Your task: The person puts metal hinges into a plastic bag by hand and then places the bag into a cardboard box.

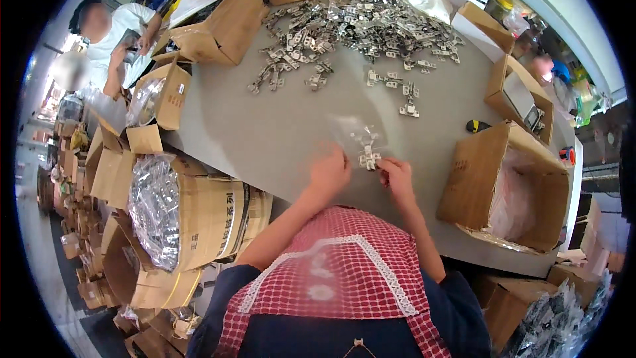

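Note:
Over the near part of the grey table (225,119), my right hand (396,176) pinches the edge of a metal cabinet hinge (370,158). To its left, my left hand (331,170) is closed on a thin see-through plastic bag (350,131), which is slightly blurred. The bag's film lies over or beside the far end of the hinge; which of the two I cannot tell. A few loose hinges (409,101) lie farther off, in front of a large heap of similar hinges (371,26).
An open carton (464,185) with a pink liner stands at my right, near a yellow-and-black tape measure (476,126). At the left, a carton (205,219) holds many bagged hinges (154,212). Cartons (222,23) line the far left edge, where another person (126,40) handles something dark.

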Demonstrator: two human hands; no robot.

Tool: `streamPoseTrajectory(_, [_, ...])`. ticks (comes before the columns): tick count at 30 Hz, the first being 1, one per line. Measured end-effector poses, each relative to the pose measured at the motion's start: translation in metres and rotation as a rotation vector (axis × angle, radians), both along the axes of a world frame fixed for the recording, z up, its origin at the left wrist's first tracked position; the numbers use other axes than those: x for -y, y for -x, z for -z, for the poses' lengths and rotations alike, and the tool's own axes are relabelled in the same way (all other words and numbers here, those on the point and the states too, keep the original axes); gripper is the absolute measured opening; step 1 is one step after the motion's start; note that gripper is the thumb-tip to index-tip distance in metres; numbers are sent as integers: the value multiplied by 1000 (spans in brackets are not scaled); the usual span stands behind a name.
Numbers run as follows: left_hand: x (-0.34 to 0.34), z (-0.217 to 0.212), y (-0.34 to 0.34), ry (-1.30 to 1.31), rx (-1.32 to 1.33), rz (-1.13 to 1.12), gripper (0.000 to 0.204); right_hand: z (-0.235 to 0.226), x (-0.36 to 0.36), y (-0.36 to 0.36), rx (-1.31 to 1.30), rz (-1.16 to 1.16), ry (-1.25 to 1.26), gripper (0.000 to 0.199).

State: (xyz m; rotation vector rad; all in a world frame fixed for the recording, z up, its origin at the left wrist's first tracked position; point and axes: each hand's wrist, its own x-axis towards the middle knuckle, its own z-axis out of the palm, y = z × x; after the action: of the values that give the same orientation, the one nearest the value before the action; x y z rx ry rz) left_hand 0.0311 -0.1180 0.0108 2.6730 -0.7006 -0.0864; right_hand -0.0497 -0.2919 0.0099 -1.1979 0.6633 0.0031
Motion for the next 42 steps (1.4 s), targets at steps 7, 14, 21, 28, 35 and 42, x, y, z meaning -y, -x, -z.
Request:
streamPoseTrajectory(7, [17, -3, 14, 133, -93, 86, 21, 24, -21, -26, 56, 108, -97, 16])
streamPoseTrajectory(14, [9, -2, 1, 122, -195, -83, 22, -8, -7, -56, 65, -508, 158, 22])
streamPoseTrajectory(21, [-9, -5, 1, 99, -75, 23, 20, 3, -15, -70, 79, -764, 991, 27])
streamPoseTrajectory(28, [-20, -3, 3, 144, -110, -91, 26, 27, -33, -69, 391, -672, 698, 31])
streamPoseTrajectory(35, [-30, -1, -9, 60, -143, -172, 26, 29, -35, -72, 393, -674, 1031, 33])
streamPoseTrajectory(42, [-36, -8, 0, 83, -105, -181, 23, 2, 68, -107, -81, 33, 1401, 29])
